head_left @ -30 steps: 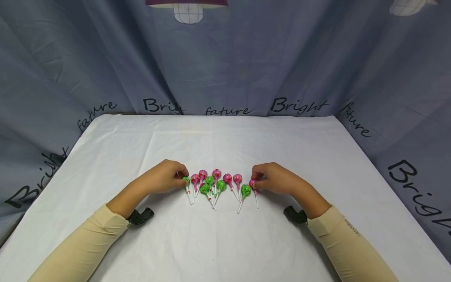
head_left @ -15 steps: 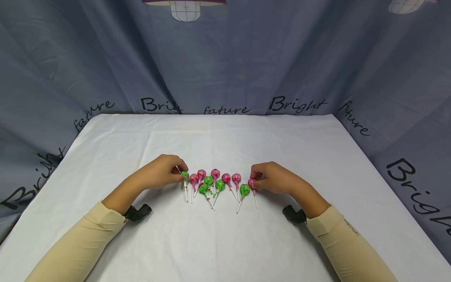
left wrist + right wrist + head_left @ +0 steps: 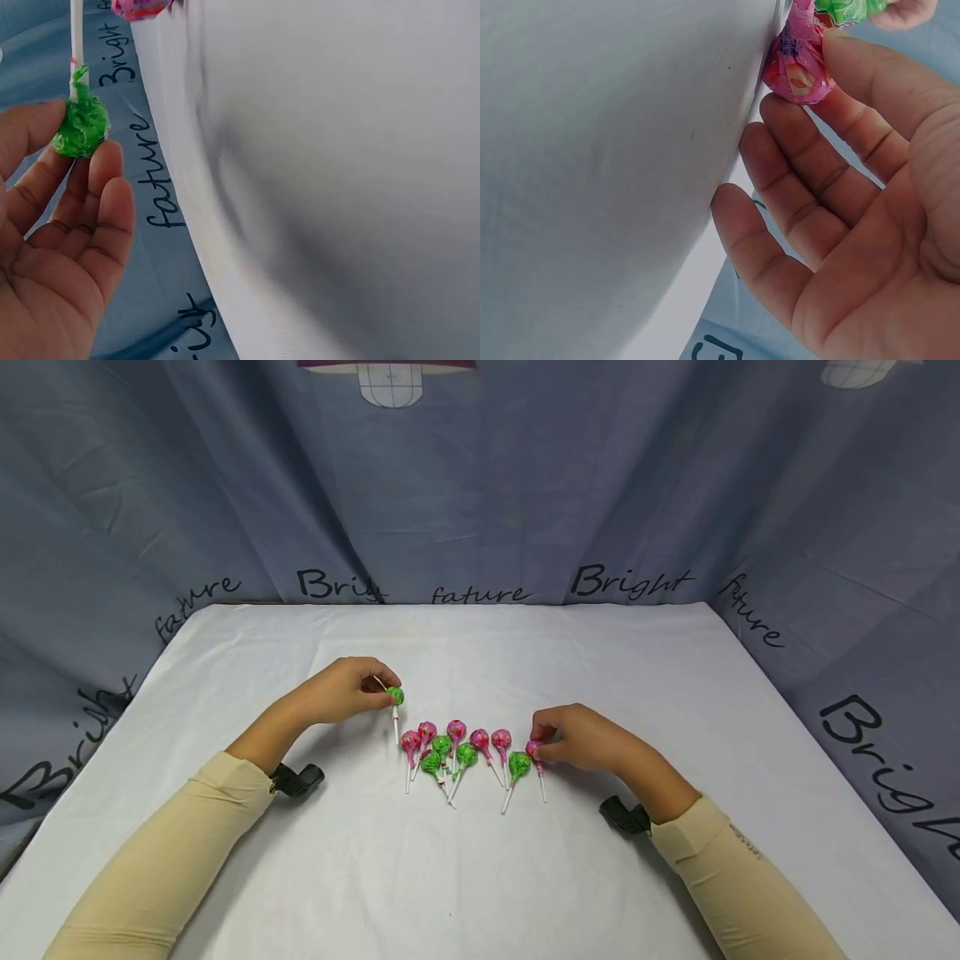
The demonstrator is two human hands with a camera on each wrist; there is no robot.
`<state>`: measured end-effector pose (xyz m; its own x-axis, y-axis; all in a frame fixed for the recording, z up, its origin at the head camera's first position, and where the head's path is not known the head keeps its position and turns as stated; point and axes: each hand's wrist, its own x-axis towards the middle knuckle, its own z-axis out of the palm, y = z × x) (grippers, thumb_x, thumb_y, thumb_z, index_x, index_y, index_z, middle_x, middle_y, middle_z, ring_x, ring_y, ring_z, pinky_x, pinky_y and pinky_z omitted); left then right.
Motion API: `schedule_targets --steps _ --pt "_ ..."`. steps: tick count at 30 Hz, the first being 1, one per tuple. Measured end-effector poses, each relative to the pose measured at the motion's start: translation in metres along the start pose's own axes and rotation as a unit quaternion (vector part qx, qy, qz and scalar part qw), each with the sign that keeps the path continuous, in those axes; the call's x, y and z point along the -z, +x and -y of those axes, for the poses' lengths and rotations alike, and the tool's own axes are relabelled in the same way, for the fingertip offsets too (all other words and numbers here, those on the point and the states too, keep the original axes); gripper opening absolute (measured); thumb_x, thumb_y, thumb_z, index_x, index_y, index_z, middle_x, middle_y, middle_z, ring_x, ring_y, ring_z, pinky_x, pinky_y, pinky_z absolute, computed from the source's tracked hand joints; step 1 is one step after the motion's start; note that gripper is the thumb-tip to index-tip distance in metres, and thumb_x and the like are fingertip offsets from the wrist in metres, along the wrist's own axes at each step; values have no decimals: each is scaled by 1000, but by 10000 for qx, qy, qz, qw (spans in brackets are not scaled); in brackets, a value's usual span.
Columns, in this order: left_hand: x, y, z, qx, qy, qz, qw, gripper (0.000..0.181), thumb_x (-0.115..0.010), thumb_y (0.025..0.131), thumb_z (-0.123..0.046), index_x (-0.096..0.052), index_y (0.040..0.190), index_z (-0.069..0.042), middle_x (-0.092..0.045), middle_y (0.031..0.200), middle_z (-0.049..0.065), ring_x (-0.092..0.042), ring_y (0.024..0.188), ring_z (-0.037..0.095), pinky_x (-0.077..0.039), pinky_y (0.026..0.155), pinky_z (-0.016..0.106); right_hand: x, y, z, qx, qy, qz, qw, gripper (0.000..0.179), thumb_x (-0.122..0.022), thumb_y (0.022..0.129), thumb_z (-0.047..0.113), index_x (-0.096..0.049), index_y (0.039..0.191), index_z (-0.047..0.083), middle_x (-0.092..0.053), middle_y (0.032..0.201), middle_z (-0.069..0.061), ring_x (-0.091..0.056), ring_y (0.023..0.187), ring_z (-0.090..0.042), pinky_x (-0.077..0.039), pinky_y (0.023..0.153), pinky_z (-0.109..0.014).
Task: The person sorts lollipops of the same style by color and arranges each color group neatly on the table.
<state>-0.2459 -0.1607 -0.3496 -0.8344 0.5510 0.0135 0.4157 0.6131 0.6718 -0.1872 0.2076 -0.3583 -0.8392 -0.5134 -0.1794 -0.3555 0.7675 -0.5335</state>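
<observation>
My left hand (image 3: 341, 692) pinches a green-wrapped lollipop (image 3: 84, 127) by its round head, thumb on one side and fingers on the other. Its white stick points down in the head view, up beyond the far left of the lollipop group. At the right end of that group, my right hand (image 3: 585, 739) holds a pink-wrapped lollipop (image 3: 799, 75) by the head between thumb and fingers; its stick points toward the near side. Between the hands lie several pink lollipops (image 3: 480, 739) and several green ones (image 3: 467, 755), some overlapping, heads mostly away from me.
A white cloth (image 3: 465, 868) covers the table. Behind it and along the sides hangs a grey-blue curtain (image 3: 480, 485) with printed lettering. Black wrist cameras (image 3: 297, 780) sit below both wrists, close to the cloth.
My left hand has lifted the green lollipop from the left end of the group and moved it away from me, its stick swinging more upright. My right hand stays at the pink lollipop.
</observation>
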Motion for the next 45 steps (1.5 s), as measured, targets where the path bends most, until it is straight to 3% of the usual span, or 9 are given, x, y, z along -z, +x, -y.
schedule_targets --steps 11,17,20,32,39,45 --pt "13 47 4 351 -197 -69 9992 28 -68 94 -14 -67 120 -3 -68 109 9 -63 101 23 -50 83 38 -1 -1 -1 -37 -32 12 10000 12 -75 89 13 -64 87 18 -66 90 4 -54 80 -16 -46 70 -33" --pt "16 67 9 318 88 -110 9994 32 -67 94 -14 -65 124 -2 -66 115 12 -63 105 26 -50 87 40 -1 -1 0 0 -77 -13 10000 12 -75 89 14 -64 87 18 -66 90 4 -55 80 -16 -47 71 -33" --pt "17 76 13 443 85 -182 9988 33 -67 94 -14 -65 124 -2 -67 114 12 -62 106 27 -49 87 41 -1 -1 0 -3 -77 -34 10000 13 -75 89 13 -64 87 18 -66 89 4 -55 81 -16 -47 72 -33" --pt "21 94 32 1420 -631 -561 9863 37 -63 96 -16 -62 131 -4 -59 128 13 -54 112 27 -46 90 41 -1 -1 0 77 -48 -35 10000 12 -75 88 14 -65 86 18 -66 88 5 -55 79 -15 -47 70 -32" --pt "17 103 34 1626 -578 -627 9830 36 -62 98 -18 -61 131 -5 -56 131 13 -52 115 28 -43 94 43 0 -1 -1 59 -71 -41 9999 12 -75 89 15 -64 86 19 -66 90 5 -54 80 -15 -46 71 -32" --pt "10 110 38 1712 -234 -561 9834 35 -59 99 -19 -61 132 -5 -57 131 13 -50 117 28 -41 99 45 0 -1 0 29 -76 -27 10000 12 -76 89 15 -64 87 19 -66 89 5 -55 81 -15 -47 72 -32"
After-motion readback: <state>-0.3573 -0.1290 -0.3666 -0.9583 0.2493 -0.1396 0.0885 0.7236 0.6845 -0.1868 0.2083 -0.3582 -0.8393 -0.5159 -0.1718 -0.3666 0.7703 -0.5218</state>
